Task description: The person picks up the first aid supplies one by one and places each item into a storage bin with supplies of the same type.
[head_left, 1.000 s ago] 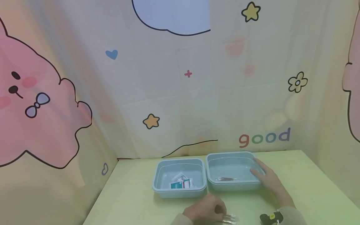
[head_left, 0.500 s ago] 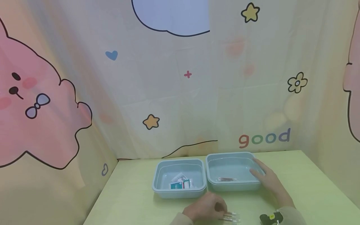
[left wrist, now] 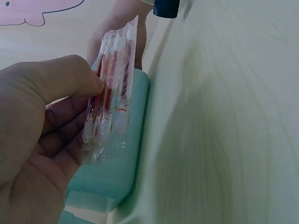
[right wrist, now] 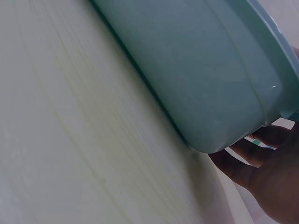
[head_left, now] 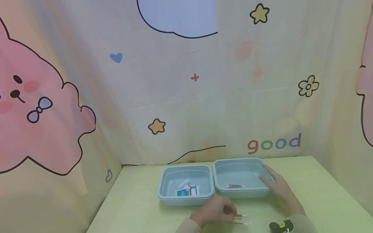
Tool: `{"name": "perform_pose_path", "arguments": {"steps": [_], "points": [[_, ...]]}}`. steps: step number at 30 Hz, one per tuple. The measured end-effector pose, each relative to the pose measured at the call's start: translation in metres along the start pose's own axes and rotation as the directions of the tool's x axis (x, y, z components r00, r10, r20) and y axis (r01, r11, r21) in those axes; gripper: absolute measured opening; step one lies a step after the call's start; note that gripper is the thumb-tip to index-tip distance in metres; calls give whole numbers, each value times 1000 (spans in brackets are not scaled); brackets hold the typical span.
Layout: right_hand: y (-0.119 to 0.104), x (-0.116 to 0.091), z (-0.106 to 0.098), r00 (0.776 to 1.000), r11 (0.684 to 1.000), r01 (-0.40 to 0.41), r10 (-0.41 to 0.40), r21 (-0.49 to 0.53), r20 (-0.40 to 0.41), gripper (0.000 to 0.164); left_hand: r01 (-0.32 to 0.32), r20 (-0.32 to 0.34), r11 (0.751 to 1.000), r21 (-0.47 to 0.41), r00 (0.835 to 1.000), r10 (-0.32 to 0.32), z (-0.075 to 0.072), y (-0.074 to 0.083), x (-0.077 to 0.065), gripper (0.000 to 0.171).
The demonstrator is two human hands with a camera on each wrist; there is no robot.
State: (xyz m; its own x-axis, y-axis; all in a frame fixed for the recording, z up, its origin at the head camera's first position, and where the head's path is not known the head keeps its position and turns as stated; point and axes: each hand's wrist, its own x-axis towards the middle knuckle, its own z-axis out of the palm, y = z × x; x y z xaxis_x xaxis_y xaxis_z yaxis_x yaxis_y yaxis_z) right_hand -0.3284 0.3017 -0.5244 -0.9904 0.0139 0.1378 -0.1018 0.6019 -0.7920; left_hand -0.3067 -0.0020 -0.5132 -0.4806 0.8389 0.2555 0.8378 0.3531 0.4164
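My left hand (head_left: 214,210) pinches a clear plastic packet of cotton swabs (left wrist: 112,88) between thumb and fingers. Reddish-brown sections show inside the swabs, which have white tips. The packet is just in front of the right-hand bin, above the table. With the thumb over the rim and fingers along the outside, my right hand (head_left: 276,184) holds the right end of that light blue bin (head_left: 244,193). A few similar swabs (head_left: 234,186) lie on its floor, near the front wall.
A second light blue bin (head_left: 186,202) stands just left of the first, with small white and teal sachets (head_left: 186,191) inside. The pale table (head_left: 131,194) ends at a printed curtain (head_left: 175,97). A dark wrist device (head_left: 281,225) sits by the right sleeve.
My left hand has risen slightly and moved a little right and forward, still pinching the packet of swabs. My right hand keeps its place on the bin.
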Motion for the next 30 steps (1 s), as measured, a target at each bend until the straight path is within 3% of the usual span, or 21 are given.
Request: {"name": "perform_pose_path", "arguments": {"steps": [4,11,15,23,30], "points": [[1,1,1,1000,1000,0,0,0,0,74,-8,-34,1000,-11,999,7,-5,3,1,14],[3,3,1,1000,1000,-11,11,0,3,75,-9,-71,994,-112,997,1,-18,8,3,13],[3,3,1,1000,1000,-13,13,8,5,75,-10,-91,995,-101,996,1,-26,10,5,14],[1,1,0,1000,1000,-19,19,15,12,76,54,-107,980,-193,991,-75,-38,6,9,14],[0,-1,0,1000,1000,-20,20,7,8,77,57,-123,977,-207,989,-84,-42,2,15,14]]}}
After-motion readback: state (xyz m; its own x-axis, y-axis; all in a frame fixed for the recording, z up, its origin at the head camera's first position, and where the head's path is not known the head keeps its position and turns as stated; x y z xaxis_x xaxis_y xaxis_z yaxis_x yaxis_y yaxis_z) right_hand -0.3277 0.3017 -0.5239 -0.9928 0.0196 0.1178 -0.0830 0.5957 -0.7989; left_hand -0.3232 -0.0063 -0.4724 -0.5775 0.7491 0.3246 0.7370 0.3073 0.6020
